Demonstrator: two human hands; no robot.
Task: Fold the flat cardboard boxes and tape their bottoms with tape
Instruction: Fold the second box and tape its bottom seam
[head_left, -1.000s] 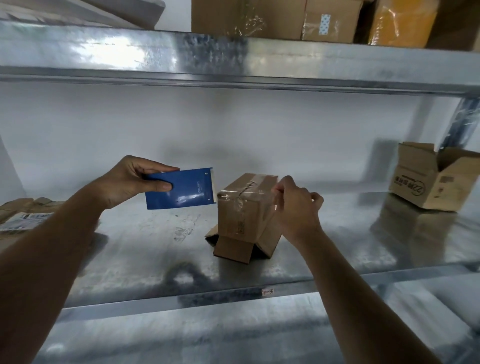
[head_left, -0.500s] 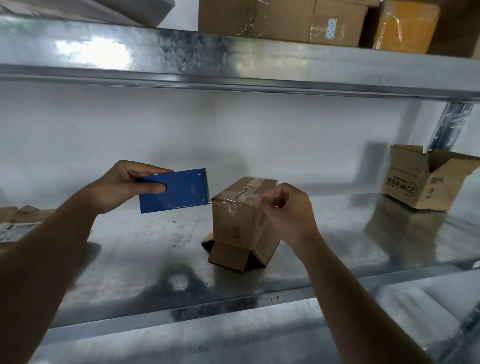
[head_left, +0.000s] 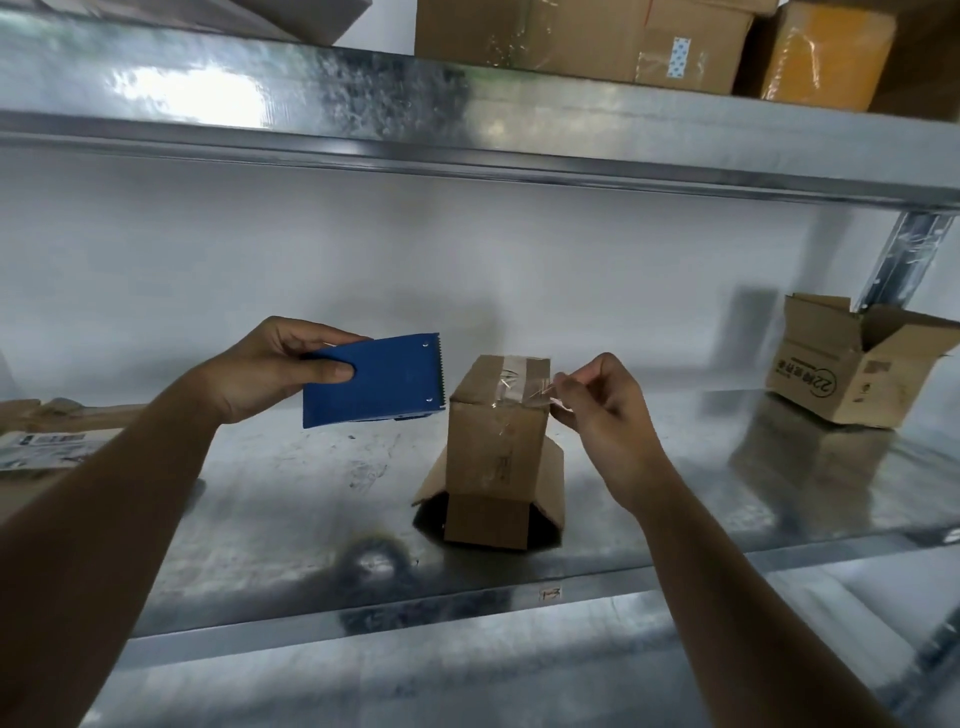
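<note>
At the far left, flat cardboard (head_left: 49, 444) lies on the shelf (head_left: 291, 499), cut off by the frame edge and partly covered by your left forearm. Your left hand (head_left: 270, 366) is raised above the shelf, the arm reaching in from the near left, thumb on the near face and fingers (head_left: 311, 332) curled over the far edge of the blue dispenser (head_left: 374, 379). Its toothed edge points right, toward the box; the tape roll itself is hidden behind the blue plate. The box (head_left: 498, 447) stands in the middle of the shelf with its long axis upright, taped bottom facing up, and its open flaps splayed against the shelf below. The clear tape (head_left: 511, 376) across the top is hard to make out beyond its shine. Your right hand (head_left: 605, 410) hovers at the box's upper right corner, the arm coming in from the near right, fingertips (head_left: 563, 387) pinching the loose tape end. Farther right, an open box (head_left: 852, 364) sits well apart, its right side cut off.
</note>
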